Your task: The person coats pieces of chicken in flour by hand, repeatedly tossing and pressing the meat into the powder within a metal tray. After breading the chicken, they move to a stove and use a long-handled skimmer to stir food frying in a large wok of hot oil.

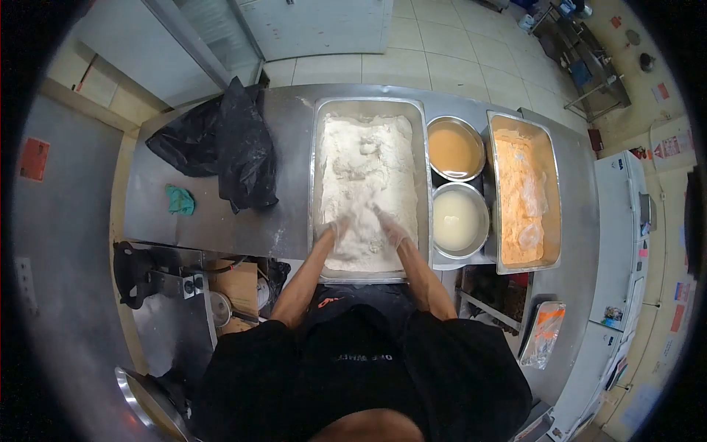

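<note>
A deep steel pan [315, 147] of white flour [368, 155] stands lengthwise in front of me. Both hands wear clear plastic gloves and work in the flour toward the near half of the pan. My left hand [339, 225] is on the left side, its fingers smeared by motion and covered with flour. Opposite it, my right hand [390, 224] angles inward, fingertips blurred in the same way. Between them loose flour is stirred up in a pale haze. Whether the fingers hold a piece of food under the flour I cannot tell.
Right of the pan stand a bowl of orange-brown liquid [453, 149] and a bowl of pale creamy liquid [458, 219]. Beyond them is a steel pan of orange marinade [518, 236]. A black plastic bag [239, 147] and a green cloth [179, 200] lie left. A foil-wrapped tray [545, 331] sits lower right.
</note>
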Tool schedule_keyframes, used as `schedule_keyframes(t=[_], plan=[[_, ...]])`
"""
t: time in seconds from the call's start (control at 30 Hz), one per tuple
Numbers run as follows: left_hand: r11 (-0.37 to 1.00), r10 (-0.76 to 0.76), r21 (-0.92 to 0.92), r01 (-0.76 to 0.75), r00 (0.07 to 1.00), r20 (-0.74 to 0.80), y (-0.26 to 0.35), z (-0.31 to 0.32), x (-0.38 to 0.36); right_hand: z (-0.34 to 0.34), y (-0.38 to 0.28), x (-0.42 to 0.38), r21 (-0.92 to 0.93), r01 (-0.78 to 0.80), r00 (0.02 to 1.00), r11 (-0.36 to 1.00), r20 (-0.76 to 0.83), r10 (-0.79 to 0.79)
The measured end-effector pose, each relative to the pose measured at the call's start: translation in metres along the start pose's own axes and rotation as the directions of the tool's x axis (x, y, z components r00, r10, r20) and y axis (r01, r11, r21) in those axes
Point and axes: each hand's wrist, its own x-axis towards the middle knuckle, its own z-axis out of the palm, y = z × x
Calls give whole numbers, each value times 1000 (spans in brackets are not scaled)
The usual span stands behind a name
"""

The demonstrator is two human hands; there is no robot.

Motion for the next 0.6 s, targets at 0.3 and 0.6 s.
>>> schedule_keyframes(t=[0.3,0.6], plan=[[966,-156,200,165,986,-61,20,-35,-17,-62,-3,-11,-689,299,953,660,183,-241],[994,42,99,-55,991,129,-20,21,-8,-29,68,5,-990,142,983,-18,143,-119]])
